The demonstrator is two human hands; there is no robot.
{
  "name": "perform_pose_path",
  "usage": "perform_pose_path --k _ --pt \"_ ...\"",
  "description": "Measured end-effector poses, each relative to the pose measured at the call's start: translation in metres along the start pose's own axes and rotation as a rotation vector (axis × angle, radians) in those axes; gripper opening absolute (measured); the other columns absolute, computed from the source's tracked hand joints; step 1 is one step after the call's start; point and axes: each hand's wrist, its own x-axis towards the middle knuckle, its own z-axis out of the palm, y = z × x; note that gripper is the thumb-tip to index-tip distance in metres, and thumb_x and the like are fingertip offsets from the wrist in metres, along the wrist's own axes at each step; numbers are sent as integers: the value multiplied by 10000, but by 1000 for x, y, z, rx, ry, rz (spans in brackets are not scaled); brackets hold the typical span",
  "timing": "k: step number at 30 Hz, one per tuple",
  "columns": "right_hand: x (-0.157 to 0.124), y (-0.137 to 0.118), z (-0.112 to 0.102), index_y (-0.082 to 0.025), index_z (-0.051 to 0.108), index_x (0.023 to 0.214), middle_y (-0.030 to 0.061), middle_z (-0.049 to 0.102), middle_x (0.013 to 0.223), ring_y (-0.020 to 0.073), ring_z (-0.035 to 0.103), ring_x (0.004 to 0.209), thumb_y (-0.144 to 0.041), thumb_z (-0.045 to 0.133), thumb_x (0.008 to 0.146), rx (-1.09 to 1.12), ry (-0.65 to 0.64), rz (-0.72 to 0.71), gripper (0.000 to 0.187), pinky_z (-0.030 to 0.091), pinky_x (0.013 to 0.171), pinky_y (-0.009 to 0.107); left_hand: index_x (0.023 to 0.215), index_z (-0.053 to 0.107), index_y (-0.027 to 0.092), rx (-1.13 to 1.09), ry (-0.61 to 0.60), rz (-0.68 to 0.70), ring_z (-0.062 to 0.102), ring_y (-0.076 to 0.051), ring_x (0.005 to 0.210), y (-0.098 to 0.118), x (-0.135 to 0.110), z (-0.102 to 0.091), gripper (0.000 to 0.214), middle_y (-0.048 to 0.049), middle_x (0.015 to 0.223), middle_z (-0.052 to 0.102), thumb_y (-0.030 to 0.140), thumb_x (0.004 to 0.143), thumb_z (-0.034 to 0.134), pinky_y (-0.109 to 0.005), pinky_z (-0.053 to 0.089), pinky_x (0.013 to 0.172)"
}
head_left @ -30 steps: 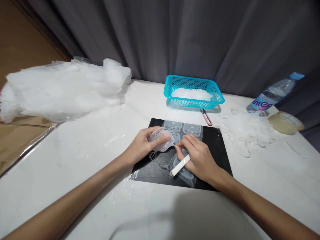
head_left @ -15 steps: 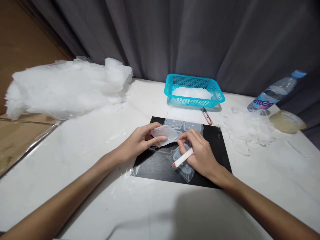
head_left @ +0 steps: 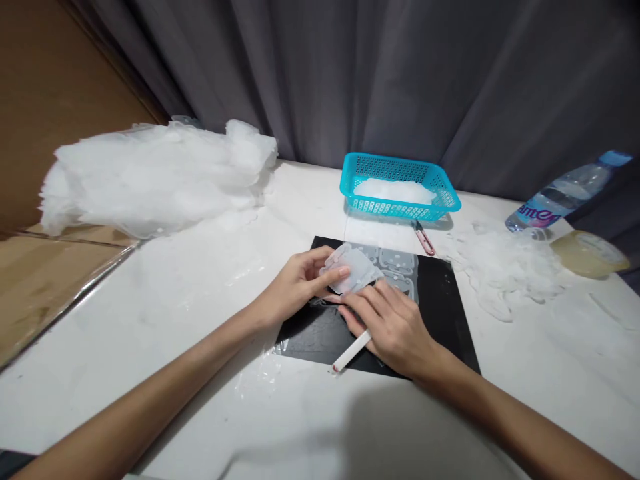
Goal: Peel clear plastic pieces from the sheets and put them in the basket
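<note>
A black mat [head_left: 445,313] lies on the white table, with a clear plastic sheet of moulded shapes [head_left: 395,260] on it. My left hand [head_left: 300,283] pinches a small translucent plastic piece [head_left: 353,270] lifted off the sheet. My right hand [head_left: 393,323] presses flat on the sheet with fingers stretched toward the left, and a thin white stick with a red tip [head_left: 351,351] is tucked under its fingers.
A turquoise basket [head_left: 400,190] with white plastic pieces stands behind the mat, small pink snips [head_left: 425,239] beside it. A big heap of translucent plastic [head_left: 155,177] lies far left, scraps [head_left: 505,267] at right, with a water bottle [head_left: 565,193] and tape roll [head_left: 590,253].
My left hand has lifted the plastic piece up and rightward off the sheet. My right hand slid toward me and flattened on the sheet. The camera shifted slightly left.
</note>
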Motion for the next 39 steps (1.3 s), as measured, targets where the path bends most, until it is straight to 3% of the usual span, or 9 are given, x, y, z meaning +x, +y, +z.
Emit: perform_pose_path --k 4,11,16,25,39 --pt "3 -3 2 -141 659 1226 84 719 933 210 615 817 -152 578 1030 -96 -15 1 212 463 721 352 890 643 162 39 -11 62 612 -130 761 -5 -1 1 279 10 835 607 421 925 741 -222 541 671" --pt "8 -6 -3 -125 706 1022 83 716 864 197 599 745 -102 527 1042 -155 -43 -106 182 441 718 343 908 656 165 51 4 14 638 -172 846 -1 -4 4 310 10 857 584 449 882 776 -290 603 748" --pt "6 -9 3 -96 666 1034 99 707 871 209 627 784 -133 576 1036 -83 -22 -46 97 454 722 344 908 680 160 128 49 81 616 -155 781 -4 -2 3 293 3 857 600 441 891 762 -259 572 671" --pt "-2 -6 7 -137 647 1155 92 721 996 216 654 881 -125 582 1028 -49 -29 44 143 482 777 342 953 689 140 110 15 85 623 -156 799 -10 2 1 277 -18 888 670 411 919 738 -264 484 711" --pt "2 -5 7 -156 602 980 78 678 905 205 626 829 -193 501 1081 2 -82 87 148 469 753 318 902 668 145 148 17 69 624 -147 742 -10 4 2 327 5 812 647 461 895 753 -252 515 668"
